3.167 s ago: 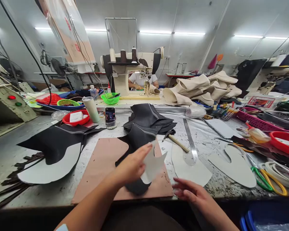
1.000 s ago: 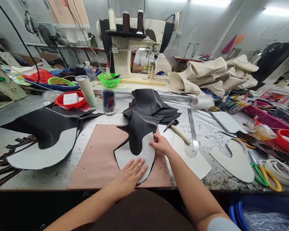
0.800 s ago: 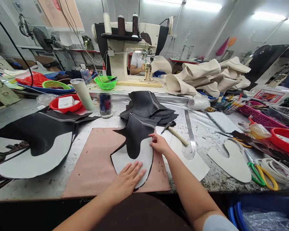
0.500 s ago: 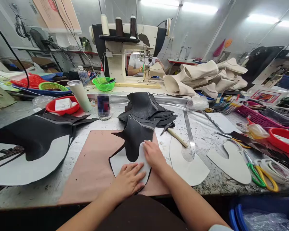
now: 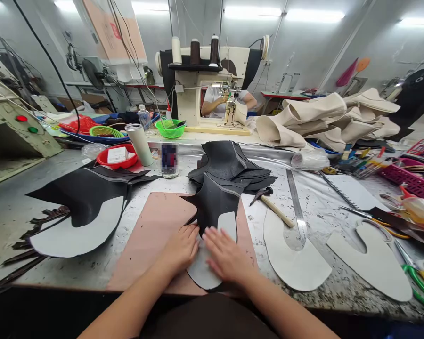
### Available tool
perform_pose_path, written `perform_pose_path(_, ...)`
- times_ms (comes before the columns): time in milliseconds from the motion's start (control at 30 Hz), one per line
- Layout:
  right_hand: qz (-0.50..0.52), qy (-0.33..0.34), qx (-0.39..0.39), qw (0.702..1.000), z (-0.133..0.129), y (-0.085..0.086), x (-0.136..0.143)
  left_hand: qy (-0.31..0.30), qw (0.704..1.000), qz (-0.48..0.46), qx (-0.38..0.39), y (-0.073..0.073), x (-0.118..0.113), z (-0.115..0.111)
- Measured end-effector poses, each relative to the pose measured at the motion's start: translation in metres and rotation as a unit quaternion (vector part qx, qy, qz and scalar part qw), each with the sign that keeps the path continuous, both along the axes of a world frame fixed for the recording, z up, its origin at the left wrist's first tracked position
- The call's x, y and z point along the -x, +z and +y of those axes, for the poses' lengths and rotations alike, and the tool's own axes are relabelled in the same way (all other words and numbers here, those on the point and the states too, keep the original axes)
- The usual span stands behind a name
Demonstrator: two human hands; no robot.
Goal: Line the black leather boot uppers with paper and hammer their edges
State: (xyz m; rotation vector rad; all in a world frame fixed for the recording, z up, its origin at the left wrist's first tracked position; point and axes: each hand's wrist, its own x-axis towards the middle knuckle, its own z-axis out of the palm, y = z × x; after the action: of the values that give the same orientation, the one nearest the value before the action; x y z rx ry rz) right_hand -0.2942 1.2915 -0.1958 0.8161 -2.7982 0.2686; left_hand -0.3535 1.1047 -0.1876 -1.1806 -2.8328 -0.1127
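A black leather piece [image 5: 217, 200] with a white U-shaped lining [image 5: 205, 270] on its near end lies over a pink sheet [image 5: 141, 240]. My right hand [image 5: 229, 256] rests flat on the lining with its fingers stretched out. At the left edge of the lining lies my left hand [image 5: 182, 247], palm down, its fingers extended close together and touching the piece. Neither hand grips anything. Parts of the lining are covered by both hands. Behind the piece is a stack of black leather pieces [image 5: 222, 157].
More black pieces with white lining [image 5: 81, 240] lie left. A hammer [image 5: 277, 211], a steel ruler [image 5: 296, 202] and loose white linings [image 5: 297, 270] lie right, with scissors [image 5: 422, 285] beyond. A sewing machine [image 5: 189, 103] stands behind; a person sits past it.
The view has turned left. My right hand has moved down and left across the lining, and my left hand has moved up to its left edge.
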Motion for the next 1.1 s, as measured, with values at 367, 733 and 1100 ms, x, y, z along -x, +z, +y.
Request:
perform_pose_path(367,-0.084,0.156,0.040,0.983,-0.007,-0.015,-0.030,-0.004,0.999,-0.038,0.013,-0.002,0.011,-0.005)
perform_pose_path(733,-0.163,-0.164,0.152,0.961,0.002,0.021,0.009,0.008,0.985,-0.161,-0.060,0.006,0.012,-0.004)
perform_pose_path(1100,-0.024,-0.174,0.080,0.981,-0.003,-0.022,0.013,0.170,0.842,-0.133,-0.495,0.029,0.059,0.051)
